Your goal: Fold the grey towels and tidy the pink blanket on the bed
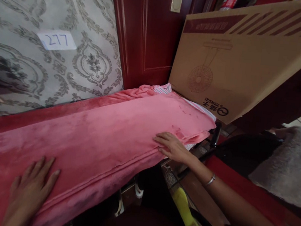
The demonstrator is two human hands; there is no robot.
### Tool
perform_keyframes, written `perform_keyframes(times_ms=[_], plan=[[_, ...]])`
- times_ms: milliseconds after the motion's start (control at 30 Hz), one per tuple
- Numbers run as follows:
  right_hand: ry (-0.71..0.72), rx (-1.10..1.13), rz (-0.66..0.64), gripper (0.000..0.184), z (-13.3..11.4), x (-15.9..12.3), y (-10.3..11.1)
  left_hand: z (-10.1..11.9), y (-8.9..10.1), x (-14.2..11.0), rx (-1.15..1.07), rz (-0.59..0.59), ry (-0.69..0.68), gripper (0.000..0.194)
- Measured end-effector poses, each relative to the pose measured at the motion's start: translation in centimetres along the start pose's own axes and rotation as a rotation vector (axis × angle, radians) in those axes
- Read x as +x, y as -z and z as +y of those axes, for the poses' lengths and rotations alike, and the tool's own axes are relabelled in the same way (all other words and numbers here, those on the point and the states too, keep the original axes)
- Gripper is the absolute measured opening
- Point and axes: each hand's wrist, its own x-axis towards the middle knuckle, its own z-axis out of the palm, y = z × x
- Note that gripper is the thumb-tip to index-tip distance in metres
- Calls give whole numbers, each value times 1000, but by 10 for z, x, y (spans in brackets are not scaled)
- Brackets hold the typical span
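Observation:
A pink plush blanket [97,128] lies folded in a long strip, running from the lower left to the right of the view. My left hand [32,186] rests flat on its near left part, fingers spread. Near the right end, my right hand [172,146] lies palm down along the blanket's front edge with its fingers stretched out. A silvery bracelet [210,179] circles my right wrist. Striped white cloth [164,89] shows at the blanket's far corner. Neither hand grips anything.
A large cardboard box [221,59] with a fan drawing stands behind the blanket's right end. Patterned wallpaper [91,59] bears a paper marked 277 [57,40]. A dark red door [154,30] is behind. Below right are a yellow-green object [184,207] and a grey fluffy cover [291,165].

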Motion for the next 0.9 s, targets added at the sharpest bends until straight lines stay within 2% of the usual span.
perform_keyframes(times_ms=[133, 300, 433, 567, 667, 800, 900], plan=[[-6, -6, 57, 41, -5, 5, -14, 7, 7, -1, -19, 6, 25, 77], [18, 48, 146, 31, -9, 5, -29, 8, 6, -5, -60, -6, 13, 75], [54, 91, 140, 30, -8, -5, -28, 5, 5, -5, -82, -5, 28, 72], [-8, 65, 138, 29, -11, -8, -26, 8, 8, -7, -175, 77, -30, 63], [-13, 17, 157, 34, -19, 0, -32, 36, 14, -15, -311, 91, -185, 55], [38, 9, 144, 37, -30, 13, -48, 98, 14, -28, -400, 73, -511, 41], [59, 58, 146, 33, -34, 18, -57, 132, 5, -31, -393, 98, -615, 33]])
